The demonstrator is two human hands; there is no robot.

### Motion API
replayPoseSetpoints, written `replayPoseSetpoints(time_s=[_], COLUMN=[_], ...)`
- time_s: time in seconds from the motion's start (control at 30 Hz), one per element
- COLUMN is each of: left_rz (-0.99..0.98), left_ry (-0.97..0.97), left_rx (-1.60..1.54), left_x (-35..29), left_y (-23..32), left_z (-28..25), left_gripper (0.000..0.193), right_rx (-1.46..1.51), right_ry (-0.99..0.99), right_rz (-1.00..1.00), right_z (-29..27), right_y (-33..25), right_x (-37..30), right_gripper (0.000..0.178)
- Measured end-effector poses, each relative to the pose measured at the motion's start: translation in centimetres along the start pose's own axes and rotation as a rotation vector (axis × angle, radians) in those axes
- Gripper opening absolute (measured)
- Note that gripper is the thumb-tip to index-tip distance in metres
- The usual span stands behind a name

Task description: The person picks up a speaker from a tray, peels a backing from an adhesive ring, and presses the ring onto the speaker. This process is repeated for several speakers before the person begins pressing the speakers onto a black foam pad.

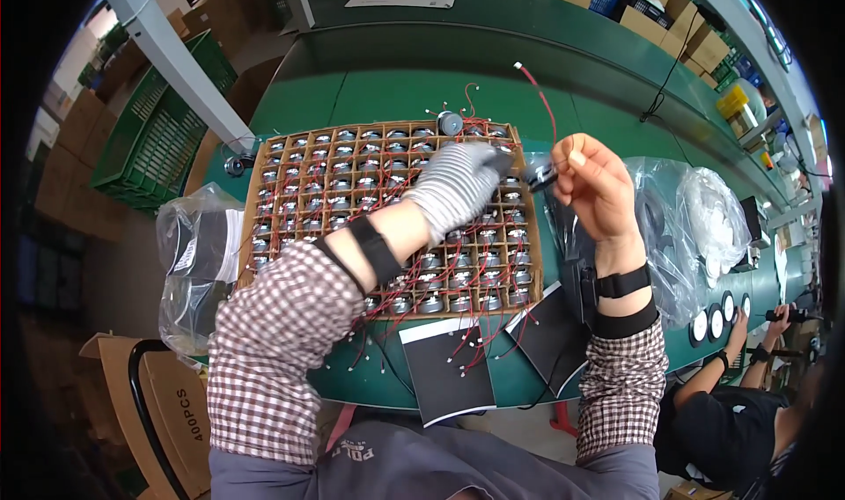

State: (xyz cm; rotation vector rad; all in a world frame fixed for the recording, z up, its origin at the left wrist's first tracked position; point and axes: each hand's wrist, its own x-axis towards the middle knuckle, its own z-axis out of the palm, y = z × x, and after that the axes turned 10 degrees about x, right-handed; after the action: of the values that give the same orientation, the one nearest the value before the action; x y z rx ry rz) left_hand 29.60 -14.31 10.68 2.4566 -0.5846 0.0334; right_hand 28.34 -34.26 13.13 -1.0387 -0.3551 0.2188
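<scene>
motors (414, 236) sit in the divided tray (264, 196) on the bench (387, 86); bags (189, 262) lie left and right.

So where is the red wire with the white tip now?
In the head view, the red wire rises up-left from the right hand, above the tray's right corner.

Head cam, fisheye, looks down on bench (396, 95), close.
</scene>
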Motion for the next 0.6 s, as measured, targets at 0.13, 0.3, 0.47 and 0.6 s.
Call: replayPoseSetpoints(time_s=[0.13, 0.3, 0.47, 0.6], left_rz=[-0.384, -0.475, -0.457, -0.337], left_ry=[-0.29, -0.327, -0.075, 0.105], left_rx=[-0.912, -1.077, -1.206, -0.967], left_x=[-5.7, -13.0, -18.4, -22.0], left_y=[1.6, 2.4, 1.2, 0.2], left_z=[-2.6, -3.1, -1.5, 0.3], left_gripper=[0.034, 0.026, 0.019, 0.024], right_rx=[-0.043, -0.14, -0.272, -0.373], right_ry=[-0.15, -0.216, -0.201, -0.221], right_rz=[0.093, 0.28, 0.167, 0.233], right_z=[3.9, 7.6, 12.6, 15.5], right_y=[1.4, 3.5, 5.3, 6.3], right_x=[-2.2, -4.8, -8.1, -10.3], right_gripper=[0.015, 0.012, 0.008, 0.011])
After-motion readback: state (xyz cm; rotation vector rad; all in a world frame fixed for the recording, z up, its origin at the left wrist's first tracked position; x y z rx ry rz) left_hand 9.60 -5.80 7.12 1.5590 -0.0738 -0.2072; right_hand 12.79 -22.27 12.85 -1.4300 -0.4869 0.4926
